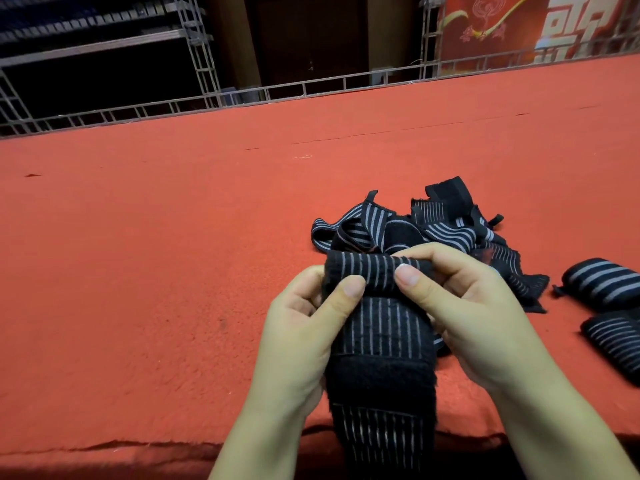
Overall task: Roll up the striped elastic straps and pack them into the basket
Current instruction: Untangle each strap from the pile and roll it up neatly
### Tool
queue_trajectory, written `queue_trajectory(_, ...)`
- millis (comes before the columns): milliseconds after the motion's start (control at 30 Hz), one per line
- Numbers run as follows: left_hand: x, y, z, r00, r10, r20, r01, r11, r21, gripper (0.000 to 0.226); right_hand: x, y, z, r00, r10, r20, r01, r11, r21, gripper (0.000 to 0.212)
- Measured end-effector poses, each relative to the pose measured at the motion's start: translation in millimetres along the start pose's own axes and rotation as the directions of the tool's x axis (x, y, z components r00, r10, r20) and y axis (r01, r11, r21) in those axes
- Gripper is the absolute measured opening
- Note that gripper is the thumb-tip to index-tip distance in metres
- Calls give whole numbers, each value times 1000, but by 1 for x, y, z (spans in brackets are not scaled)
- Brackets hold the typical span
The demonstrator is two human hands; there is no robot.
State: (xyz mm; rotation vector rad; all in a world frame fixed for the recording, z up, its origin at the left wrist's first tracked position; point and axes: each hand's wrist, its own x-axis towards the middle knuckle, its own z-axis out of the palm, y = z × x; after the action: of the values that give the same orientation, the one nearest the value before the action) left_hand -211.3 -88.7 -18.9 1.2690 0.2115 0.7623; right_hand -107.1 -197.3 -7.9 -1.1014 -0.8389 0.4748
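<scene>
Two hands work over a table covered in red cloth [156,254], and both grip one black strap [377,327] with thin pale stripes. The left hand [304,323] pinches the strap's left edge, its thumb pressed on the top of the fold and its fingers curled behind. The right hand [460,306] pinches the right side the same way, thumb on the front and fingers wrapped over the top. Between the two thumbs the upper end of the strap is turned over into the start of a roll; below it the strap hangs flat toward the viewer, across a plain black fuzzy patch, and runs past the near table edge. Just behind the hands lies one tangled heap of loose straps [433,223], black with grey stripes; how many are in it cannot be told, since they overlap. To the right of the heap, apart from the hands, lie two finished rolls: a nearer roll [616,344] and a farther roll [602,282], side by side and close together. Beyond the table's far edge runs a metal lattice rail [311,88], and at the upper right hangs a red banner [519,26] bearing large white characters, cut off by the frame and not readable. No brand or label shows on the straps.
</scene>
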Motion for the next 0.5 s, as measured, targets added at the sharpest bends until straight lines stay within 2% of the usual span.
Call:
queue_trajectory(100, -1, -1, 1, 998, -32, 48, 34, 998, -44, 27, 1, 0, 4, 994, -76, -75, 78, 997, 26, 9)
queue_trajectory(233, -3, -4, 7, 1000, -19, 12, 19, 999, 45, 25, 4, 3, 5, 953, -229, -199, 208, 971, -117, 15)
queue_trajectory(333, -2, -3, 10, 1000, -9, 2, 9, 997, 82, 21, 4, 5, 6, 941, -272, -202, 234, 953, -193, 14)
queue_trajectory(433, -1, -3, 13, 999, 20, -30, -16, 993, 113, 32, 4, 7, 9, 931, -323, -169, 252, 905, -343, 15)
queue_trajectory(500, 0, -5, 15, 997, 36, -66, -28, 992, 126, 28, 3, 8, 8, 928, -332, -167, 252, 893, -372, 17)
